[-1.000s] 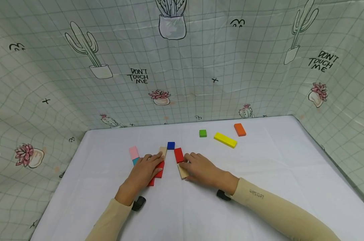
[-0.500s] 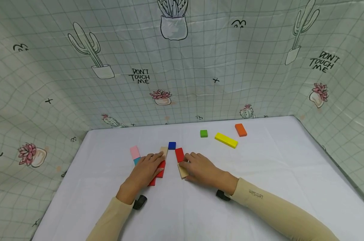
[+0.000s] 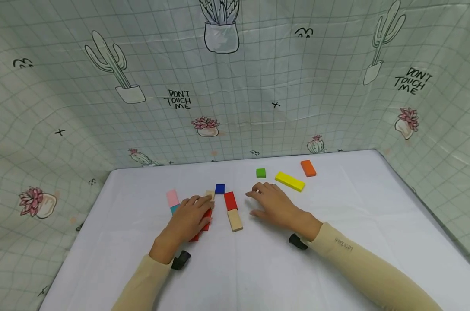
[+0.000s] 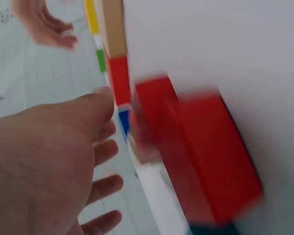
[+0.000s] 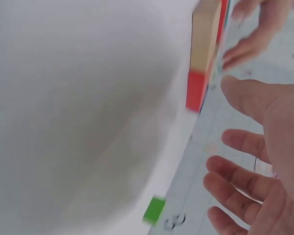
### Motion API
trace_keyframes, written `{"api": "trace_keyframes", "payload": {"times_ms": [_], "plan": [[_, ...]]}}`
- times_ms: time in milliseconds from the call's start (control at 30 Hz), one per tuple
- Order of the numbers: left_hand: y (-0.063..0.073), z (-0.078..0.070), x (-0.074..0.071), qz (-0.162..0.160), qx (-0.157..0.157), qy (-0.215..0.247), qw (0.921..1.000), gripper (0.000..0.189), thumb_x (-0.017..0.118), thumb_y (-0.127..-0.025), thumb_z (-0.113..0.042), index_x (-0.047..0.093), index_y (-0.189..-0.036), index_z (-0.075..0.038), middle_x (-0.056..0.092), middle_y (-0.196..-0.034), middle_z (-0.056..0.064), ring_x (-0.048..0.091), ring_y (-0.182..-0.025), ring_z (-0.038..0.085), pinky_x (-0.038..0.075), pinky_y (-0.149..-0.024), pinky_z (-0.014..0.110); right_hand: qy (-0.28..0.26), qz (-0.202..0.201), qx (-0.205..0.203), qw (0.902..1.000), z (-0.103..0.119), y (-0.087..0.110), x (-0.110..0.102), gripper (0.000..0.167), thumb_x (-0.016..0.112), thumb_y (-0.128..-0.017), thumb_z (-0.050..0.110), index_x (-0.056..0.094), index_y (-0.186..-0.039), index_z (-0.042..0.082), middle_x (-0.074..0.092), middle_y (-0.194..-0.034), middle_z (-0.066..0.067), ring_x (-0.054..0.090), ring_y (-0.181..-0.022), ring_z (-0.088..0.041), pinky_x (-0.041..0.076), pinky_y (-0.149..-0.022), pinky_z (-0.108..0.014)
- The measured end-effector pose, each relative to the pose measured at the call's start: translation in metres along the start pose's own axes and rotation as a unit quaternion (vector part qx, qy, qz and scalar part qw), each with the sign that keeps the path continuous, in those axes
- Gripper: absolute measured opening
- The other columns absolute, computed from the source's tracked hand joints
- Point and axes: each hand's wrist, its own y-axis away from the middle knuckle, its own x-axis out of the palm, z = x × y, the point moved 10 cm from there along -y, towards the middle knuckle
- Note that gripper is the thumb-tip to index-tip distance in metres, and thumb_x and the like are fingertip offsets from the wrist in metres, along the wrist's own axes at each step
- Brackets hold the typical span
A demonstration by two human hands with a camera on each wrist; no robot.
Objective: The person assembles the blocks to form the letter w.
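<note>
My left hand (image 3: 189,218) lies over several blocks left of centre, its fingers loosely bent, hiding part of them. Beneath and beside it show red blocks (image 4: 218,152), a natural wood block (image 3: 210,194) near the fingertips and a teal block (image 3: 174,208). To its right, a red block (image 3: 230,201) and a plain wood block (image 3: 235,220) lie end to end in a slanting line. A blue block (image 3: 220,189) sits at the upper end, between the two rows. My right hand (image 3: 275,205) is off to the right of that line, fingers apart and holding nothing.
A pink block (image 3: 173,198) adjoins the teal one at the left. Farther back lie a green block (image 3: 261,173), a long yellow block (image 3: 290,181) and an orange block (image 3: 308,168). The white table (image 3: 336,259) ends at a patterned cloth (image 3: 239,103).
My right hand has let go of the plain wood block and moved right and slightly back, uncovering it. The left hand stays almost in place over the red blocks.
</note>
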Motion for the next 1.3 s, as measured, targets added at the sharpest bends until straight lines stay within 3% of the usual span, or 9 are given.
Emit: {"api": "trace_keyframes", "payload": {"times_ms": [233,533,833,1167,1300], "plan": [[-0.005,-0.027,-0.008,-0.041,0.003,0.059,0.9974,0.048,0.073,-0.101,-0.024,0.063,-0.144,-0.003,0.058,-0.153,0.015,0.053,-0.138,0.037,0.042,-0.115,0.059,0.005,-0.032,0.040,0.9987,-0.037,-0.010,-0.010,0.057,0.083,-0.093,0.027,0.064,-0.142,0.004,0.062,-0.139,-0.016,0.058,-0.124,-0.036,0.048,-0.110,-0.051],[-0.016,-0.047,0.012,-0.014,-0.025,0.045,0.9986,0.056,0.073,-0.101,-0.035,0.061,-0.148,-0.007,0.057,-0.155,0.013,0.051,-0.142,0.036,0.040,-0.117,0.057,0.012,-0.035,0.067,0.9971,-0.064,-0.027,-0.010,0.054,0.079,-0.097,0.024,0.061,-0.142,0.000,0.060,-0.144,-0.020,0.056,-0.131,-0.041,0.043,-0.115,-0.057],[-0.019,-0.052,0.018,-0.009,-0.040,0.015,0.9990,0.055,0.072,-0.101,-0.039,0.063,-0.148,-0.011,0.058,-0.155,0.009,0.051,-0.142,0.035,0.042,-0.116,0.055,0.023,-0.026,0.076,0.9965,-0.081,-0.049,-0.001,0.049,0.077,-0.098,0.020,0.063,-0.141,-0.001,0.064,-0.141,-0.019,0.058,-0.126,-0.040,0.046,-0.111,-0.056],[-0.021,-0.056,0.016,-0.021,-0.037,-0.005,0.9991,0.053,0.072,-0.102,-0.039,0.065,-0.146,-0.012,0.059,-0.154,0.006,0.053,-0.140,0.034,0.045,-0.113,0.052,0.013,-0.036,0.092,0.9950,-0.092,-0.059,0.001,0.032,0.080,-0.092,0.007,0.072,-0.123,0.002,0.073,-0.116,-0.014,0.062,-0.108,-0.035,0.050,-0.096,-0.051],[-0.020,-0.057,0.015,-0.020,-0.039,-0.009,0.9990,0.052,0.072,-0.101,-0.038,0.065,-0.146,-0.012,0.060,-0.154,0.006,0.053,-0.139,0.034,0.045,-0.111,0.051,-0.001,-0.040,0.091,0.9950,-0.090,-0.057,0.001,0.031,0.082,-0.090,0.004,0.073,-0.120,0.002,0.075,-0.113,-0.012,0.063,-0.105,-0.033,0.051,-0.095,-0.049]]}}
